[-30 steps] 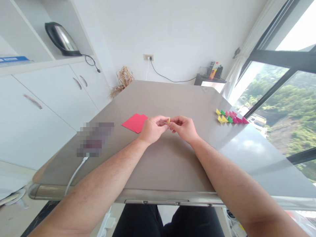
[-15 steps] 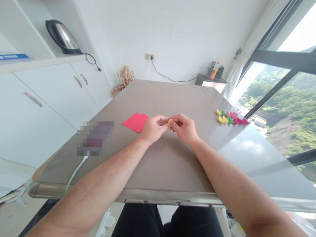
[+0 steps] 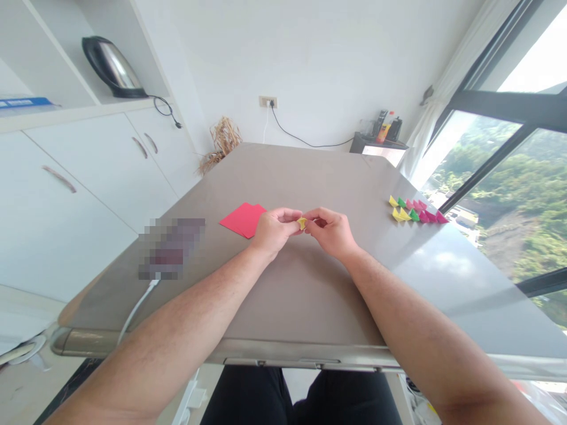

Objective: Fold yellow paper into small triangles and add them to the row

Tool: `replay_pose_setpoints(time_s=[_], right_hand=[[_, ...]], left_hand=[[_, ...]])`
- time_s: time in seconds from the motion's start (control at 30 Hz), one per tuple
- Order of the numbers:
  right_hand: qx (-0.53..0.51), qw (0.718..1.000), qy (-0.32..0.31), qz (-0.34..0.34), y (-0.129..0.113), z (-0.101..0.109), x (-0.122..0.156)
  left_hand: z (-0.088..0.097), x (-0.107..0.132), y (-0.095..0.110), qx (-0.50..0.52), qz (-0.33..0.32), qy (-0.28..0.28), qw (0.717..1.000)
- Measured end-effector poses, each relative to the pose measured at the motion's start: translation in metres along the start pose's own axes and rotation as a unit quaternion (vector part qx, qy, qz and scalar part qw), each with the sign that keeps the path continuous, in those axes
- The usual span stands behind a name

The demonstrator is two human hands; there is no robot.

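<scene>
A small folded yellow paper (image 3: 302, 223) is pinched between my two hands above the middle of the table. My left hand (image 3: 275, 230) closes its thumb and fingers on the paper's left side. From the other side, my right hand (image 3: 328, 229) grips it, fingertips together. Partly behind my left hand lie red paper sheets (image 3: 243, 220), flat on the table. Over to the right stand two rows of small folded paper boats (image 3: 414, 216) in yellow, green, pink and magenta.
The grey table (image 3: 305, 295) reaches from my lap toward the wall. A pixelated dark object (image 3: 172, 248) with a white cable (image 3: 135, 310) lies at left. A kettle (image 3: 113, 68) stands on the shelf; a window (image 3: 500, 171) is at right.
The yellow paper has shifted slightly left and turned, showing a wider face. My fingers have moved a little around it; the rest looks the same.
</scene>
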State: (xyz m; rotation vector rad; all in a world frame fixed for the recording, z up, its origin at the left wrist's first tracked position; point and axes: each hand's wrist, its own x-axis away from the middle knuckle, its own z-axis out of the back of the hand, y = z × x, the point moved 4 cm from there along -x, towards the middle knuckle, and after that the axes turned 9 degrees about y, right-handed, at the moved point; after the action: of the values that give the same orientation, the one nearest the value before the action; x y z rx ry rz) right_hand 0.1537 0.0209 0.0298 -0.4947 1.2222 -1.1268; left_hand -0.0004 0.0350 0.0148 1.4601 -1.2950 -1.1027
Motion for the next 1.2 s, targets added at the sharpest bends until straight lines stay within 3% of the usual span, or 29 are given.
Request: replay_pose_setpoints(time_s=[0.67, 1.0, 1.2], right_hand=[[-0.009, 1.000, 0.001, -0.001, -0.0011, 0.0011, -0.0014], [-0.147, 0.984, -0.005, -0.100, 0.0076, -0.0051, -0.0028], [-0.093, 0.994, 0.006, -0.049, 0.0039, -0.0035, 0.0005]], left_hand=[[-0.0020, 0.0024, 0.0001, 0.039, 0.046, -0.015, 0.998], [-0.0018, 0.0010, 0.0001, 0.057, 0.061, -0.049, 0.995], [0.0008, -0.0025, -0.0025, 0.073, 0.061, -0.042, 0.995]])
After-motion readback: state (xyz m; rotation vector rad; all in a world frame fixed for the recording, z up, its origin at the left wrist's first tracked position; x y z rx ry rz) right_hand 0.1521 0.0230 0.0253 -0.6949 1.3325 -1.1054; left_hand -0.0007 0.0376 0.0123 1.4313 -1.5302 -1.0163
